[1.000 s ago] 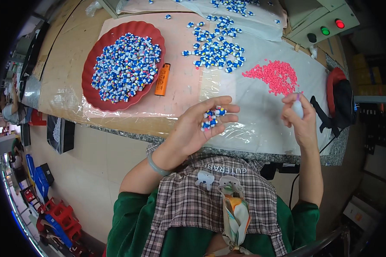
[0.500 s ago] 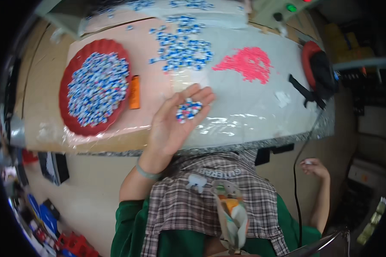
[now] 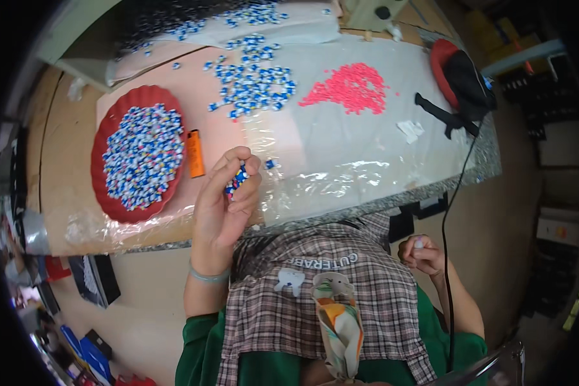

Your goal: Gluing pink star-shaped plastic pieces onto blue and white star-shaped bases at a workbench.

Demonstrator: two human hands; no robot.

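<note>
My left hand [image 3: 226, 199] is raised at the near part of the table, its fingers curled round a small handful of blue-and-white bead-like pieces [image 3: 236, 181] that show between thumb and fingers. A single such piece [image 3: 270, 165] lies on the plastic sheet just to the right. Out past the table's near edge, by my apron, my right hand [image 3: 424, 255] is closed. Something small and whitish shows at its fingertips; I cannot tell what it is. Left of my left hand stands a red scalloped tray [image 3: 103, 193] heaped with the same pieces [image 3: 145, 157], beside an orange lighter [image 3: 195, 153].
Loose blue-and-white pieces [image 3: 254, 83] spread over the table's far middle, with a pile of pink pieces [image 3: 350, 89] to their right. A white scrap [image 3: 410, 131] and a black strap [image 3: 447, 117] lie farther right. A black cord [image 3: 445, 270] hangs over the right edge.
My left hand has gone from an open palm to curled fingers and moved left. My right hand has come in toward my body and closed. The whole view has shifted slightly.
</note>
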